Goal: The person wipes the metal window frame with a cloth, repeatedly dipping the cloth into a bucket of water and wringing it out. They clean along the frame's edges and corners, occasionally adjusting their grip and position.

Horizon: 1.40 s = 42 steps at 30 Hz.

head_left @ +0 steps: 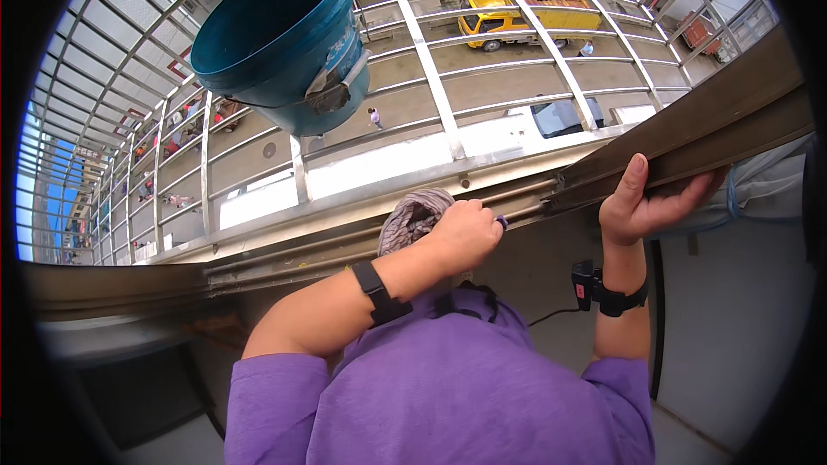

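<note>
My left hand is closed around a crumpled grey cloth and presses it against the metal window track at the sill. My right hand grips the edge of the brown sliding window frame, thumb up over the rail. Both wrists wear black bands. My purple sleeves fill the lower middle of the view.
A teal bucket rests tilted on the metal window grille outside. Far below lie a street with a yellow truck, a parked car and small figures of people. A grey wall stands at the right.
</note>
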Motion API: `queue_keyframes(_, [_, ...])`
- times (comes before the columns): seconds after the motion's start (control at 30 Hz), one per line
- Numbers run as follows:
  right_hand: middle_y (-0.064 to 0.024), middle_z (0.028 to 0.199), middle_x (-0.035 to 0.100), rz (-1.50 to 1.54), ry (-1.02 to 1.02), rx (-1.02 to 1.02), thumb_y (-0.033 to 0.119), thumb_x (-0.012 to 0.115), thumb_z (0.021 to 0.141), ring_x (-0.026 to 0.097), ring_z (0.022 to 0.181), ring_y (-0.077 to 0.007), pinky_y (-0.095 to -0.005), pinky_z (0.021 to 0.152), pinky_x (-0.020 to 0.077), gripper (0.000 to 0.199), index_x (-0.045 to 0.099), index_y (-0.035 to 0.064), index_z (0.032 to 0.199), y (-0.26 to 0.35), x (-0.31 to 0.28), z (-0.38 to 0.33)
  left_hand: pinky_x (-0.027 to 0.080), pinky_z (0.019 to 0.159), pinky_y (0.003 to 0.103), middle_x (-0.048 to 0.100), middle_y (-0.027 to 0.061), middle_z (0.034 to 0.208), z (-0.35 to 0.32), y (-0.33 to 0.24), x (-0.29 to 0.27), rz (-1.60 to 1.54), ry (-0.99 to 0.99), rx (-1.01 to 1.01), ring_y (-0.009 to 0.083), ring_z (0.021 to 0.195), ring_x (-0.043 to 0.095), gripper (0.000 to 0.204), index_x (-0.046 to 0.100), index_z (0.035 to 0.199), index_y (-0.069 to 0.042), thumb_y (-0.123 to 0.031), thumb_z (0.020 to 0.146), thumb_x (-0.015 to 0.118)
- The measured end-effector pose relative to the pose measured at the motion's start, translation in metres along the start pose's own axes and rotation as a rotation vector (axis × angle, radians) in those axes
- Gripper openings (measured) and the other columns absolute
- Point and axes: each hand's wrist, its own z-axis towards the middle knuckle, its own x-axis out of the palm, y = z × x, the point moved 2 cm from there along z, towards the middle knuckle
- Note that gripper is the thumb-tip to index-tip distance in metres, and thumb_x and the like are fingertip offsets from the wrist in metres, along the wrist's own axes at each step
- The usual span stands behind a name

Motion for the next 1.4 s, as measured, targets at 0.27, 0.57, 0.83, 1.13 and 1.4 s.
queue_keyframes(0.27, [-0.0318,0.15,0.013,0.065,-0.116,-0.116,0.022,0.066,0.089,0.018,0.141,-0.0456,-0.0512,0.113,0.0197,0.07,0.028,0.0003,0.145,-0.008,0.01,-0.001,0.048,0.063,0.04,0.055,0.0115,0.071,0.012,0.007,0.003,-0.03,0.019,0.112,0.0296,0.07,0.056,0.012,0.056,0.075,-0.004,-0.014,0.069,0.06])
queue_keyframes(0.57, [-0.034,0.149,0.012,0.099,-0.119,-0.085,0.018,0.068,0.088,0.021,0.139,-0.0466,-0.0512,0.111,0.0233,0.068,0.032,0.0003,0.143,-0.011,0.006,-0.001,0.045,0.06,0.037,0.053,0.0074,0.073,-0.012,-0.002,-0.017,0.049,-0.098,0.079,0.025,0.07,0.052,0.01,0.057,0.076,-0.004,-0.013,0.072,0.058])
queue_keyframes(0.83, [-0.0346,0.148,0.016,0.135,-0.165,-0.092,0.019,0.07,0.086,0.022,0.138,-0.0472,-0.0527,0.111,0.0206,0.068,0.034,0.0006,0.142,-0.011,0.012,-0.003,0.049,0.06,0.038,0.054,0.0119,0.074,0.042,-0.009,0.006,-0.001,0.01,0.073,0.029,0.073,0.055,0.01,0.055,0.076,-0.003,-0.012,0.072,0.057])
queue_keyframes(1.13, [-0.0336,0.15,0.009,0.133,-0.122,-0.083,0.018,0.067,0.089,0.02,0.139,-0.0476,-0.0532,0.112,0.0222,0.068,0.03,-0.0007,0.143,-0.016,0.007,-0.007,0.048,0.061,0.038,0.056,0.0097,0.073,-0.024,0.002,-0.018,-0.016,0.016,-0.093,0.0278,0.071,0.055,0.013,0.057,0.076,-0.005,-0.007,0.064,0.062])
queue_keyframes(1.4, [-0.0328,0.151,0.009,0.121,-0.115,-0.075,0.019,0.063,0.091,0.02,0.14,-0.0454,-0.0497,0.113,0.0223,0.068,0.026,0.0002,0.145,-0.007,0.011,-0.007,0.05,0.068,0.039,0.06,0.0109,0.072,0.003,0.002,-0.012,-0.053,0.294,-0.036,0.0298,0.073,0.058,0.014,0.059,0.067,-0.005,-0.014,0.059,0.066])
